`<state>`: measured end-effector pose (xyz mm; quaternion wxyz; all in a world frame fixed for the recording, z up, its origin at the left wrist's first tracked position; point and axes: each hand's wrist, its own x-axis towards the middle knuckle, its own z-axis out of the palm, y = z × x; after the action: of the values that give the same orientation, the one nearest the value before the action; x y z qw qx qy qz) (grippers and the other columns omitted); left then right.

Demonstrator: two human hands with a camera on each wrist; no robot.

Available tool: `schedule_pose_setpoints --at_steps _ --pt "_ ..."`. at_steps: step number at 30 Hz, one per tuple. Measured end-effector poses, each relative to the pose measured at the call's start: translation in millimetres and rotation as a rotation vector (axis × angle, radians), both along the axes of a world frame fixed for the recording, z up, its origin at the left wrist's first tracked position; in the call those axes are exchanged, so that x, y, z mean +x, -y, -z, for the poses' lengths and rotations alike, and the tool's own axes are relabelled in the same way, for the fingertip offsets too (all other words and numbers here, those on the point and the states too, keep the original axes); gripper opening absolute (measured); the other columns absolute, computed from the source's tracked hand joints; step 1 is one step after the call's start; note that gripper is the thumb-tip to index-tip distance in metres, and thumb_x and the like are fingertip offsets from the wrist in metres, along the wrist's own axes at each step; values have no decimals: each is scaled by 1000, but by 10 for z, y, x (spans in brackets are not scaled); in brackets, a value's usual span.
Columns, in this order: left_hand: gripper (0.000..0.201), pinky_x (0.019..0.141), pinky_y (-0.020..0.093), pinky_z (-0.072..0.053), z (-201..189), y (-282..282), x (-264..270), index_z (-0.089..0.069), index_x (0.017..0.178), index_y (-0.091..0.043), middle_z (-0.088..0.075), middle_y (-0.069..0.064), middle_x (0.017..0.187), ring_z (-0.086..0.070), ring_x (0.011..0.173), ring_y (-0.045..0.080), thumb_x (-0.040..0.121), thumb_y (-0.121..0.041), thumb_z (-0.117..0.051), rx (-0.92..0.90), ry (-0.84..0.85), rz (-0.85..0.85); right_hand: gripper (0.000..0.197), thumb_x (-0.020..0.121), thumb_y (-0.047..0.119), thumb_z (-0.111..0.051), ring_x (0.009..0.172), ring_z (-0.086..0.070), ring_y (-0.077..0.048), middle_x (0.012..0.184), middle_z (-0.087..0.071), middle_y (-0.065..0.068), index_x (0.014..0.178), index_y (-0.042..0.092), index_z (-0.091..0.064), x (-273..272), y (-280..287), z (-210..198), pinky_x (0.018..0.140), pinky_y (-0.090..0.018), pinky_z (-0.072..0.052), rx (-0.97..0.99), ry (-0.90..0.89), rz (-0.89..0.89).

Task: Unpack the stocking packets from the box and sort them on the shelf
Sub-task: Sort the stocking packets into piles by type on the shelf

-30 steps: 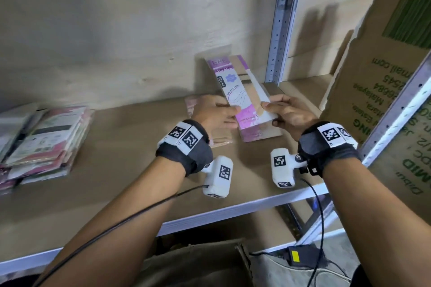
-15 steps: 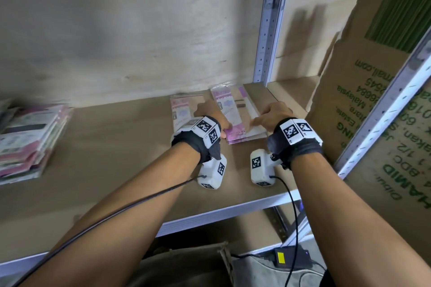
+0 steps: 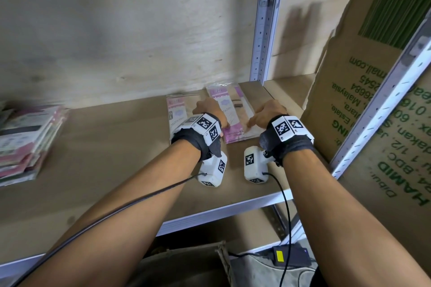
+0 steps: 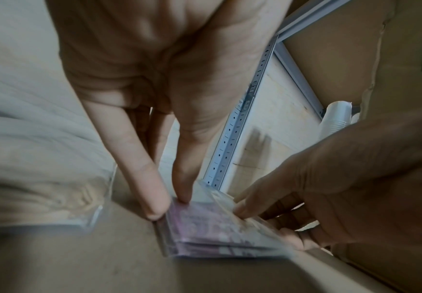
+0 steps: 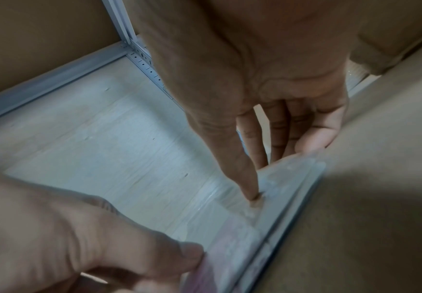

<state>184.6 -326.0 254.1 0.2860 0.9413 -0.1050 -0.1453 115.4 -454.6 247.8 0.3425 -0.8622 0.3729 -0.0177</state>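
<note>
A stack of pink and purple stocking packets (image 3: 235,114) lies flat at the back right of the shelf board (image 3: 116,158). My left hand (image 3: 208,109) pinches the stack's left edge between thumb and finger (image 4: 172,208). On the other side, my right hand (image 3: 262,119) holds the right edge, its thumb tip pressing on the top packet (image 5: 280,170). A second pile of the same packets (image 3: 178,109) lies just left of it, partly hidden by my left wrist. The tall cardboard box (image 3: 363,81) leans at the right.
A mixed heap of packets (image 3: 28,144) sits at the shelf's far left. A grey upright post (image 3: 265,18) stands behind the stack, and another slants past the box (image 3: 382,105). A black power adapter (image 3: 291,256) lies below the shelf's front rail (image 3: 221,209).
The stack that both hands held tilted up a second ago now lies flat on the shelf beside the other pile. Both hands have moved down and further in with it.
</note>
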Motion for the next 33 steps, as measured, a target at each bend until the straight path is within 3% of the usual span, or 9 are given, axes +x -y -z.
schedule_pose_setpoints --at_steps 9,15,20,22,24,28,30,32,33 --pt "52 92 40 -58 -35 -57 -2 -62 121 1 -70 18 118 -71 106 30 79 -20 -84 -45 -13 33 49 74 22 -84 108 -63 -28 116 -67 -12 117 3 -66 26 -33 -5 88 -34 -54 -73 -18 -21" --pt "51 91 45 -58 -249 -536 195 -63 116 5 -69 22 113 -70 103 37 78 -21 -84 -183 60 7 42 84 23 -71 114 -58 -28 124 -63 -11 123 11 -63 25 -181 -108 86 -30 -44 -113 144 -27" --pt "26 85 45 -61 -304 -1586 430 -74 97 0 -75 18 88 -75 82 30 79 -17 -83 -393 43 -98 14 88 19 -67 103 -64 -20 103 -71 -4 101 19 -70 82 -676 -222 90 -28 -50 -72 289 -209" --pt "21 83 41 -60 -268 -2087 474 -74 92 1 -71 15 76 -71 71 25 81 -15 -81 -502 41 -167 9 88 15 -66 85 -67 -18 93 -71 -4 97 18 -68 131 -1037 -247 80 -28 -52 21 315 -338" --pt "16 68 30 -60 -261 -2584 489 -73 89 -2 -70 12 71 -67 58 17 82 -15 -80 -546 91 -253 10 89 12 -65 70 -66 -17 83 -70 -5 98 12 -69 202 -1450 -258 68 -27 -54 96 327 -466" --pt "9 57 21 -57 -297 -3482 507 -71 78 -17 -76 11 77 -68 55 13 87 -16 -74 -610 195 -406 8 89 3 -62 50 -60 -12 72 -63 -11 95 3 -68 441 -2278 -244 45 -18 -46 200 310 -652" --pt "5 52 17 -55 -337 -3838 533 -72 81 -21 -77 2 70 -70 55 8 86 -19 -74 -599 242 -467 11 91 6 -63 52 -60 -16 74 -64 -13 99 0 -67 619 -2659 -229 45 -21 -48 203 268 -714" --pt "2 66 25 -61 -365 -4097 547 -73 84 -20 -77 4 73 -74 68 14 86 -20 -74 -640 248 -504 10 92 9 -62 56 -62 -20 76 -65 -13 97 1 -65 795 -3022 -209 52 -27 -52 198 227 -735" --pt "5 67 25 -61 -370 -4188 553 -72 82 -18 -76 7 77 -73 69 17 87 -18 -73 -662 256 -516 7 93 11 -61 58 -63 -21 78 -65 -12 95 5 -63 892 -3188 -202 56 -30 -54 197 219 -726"
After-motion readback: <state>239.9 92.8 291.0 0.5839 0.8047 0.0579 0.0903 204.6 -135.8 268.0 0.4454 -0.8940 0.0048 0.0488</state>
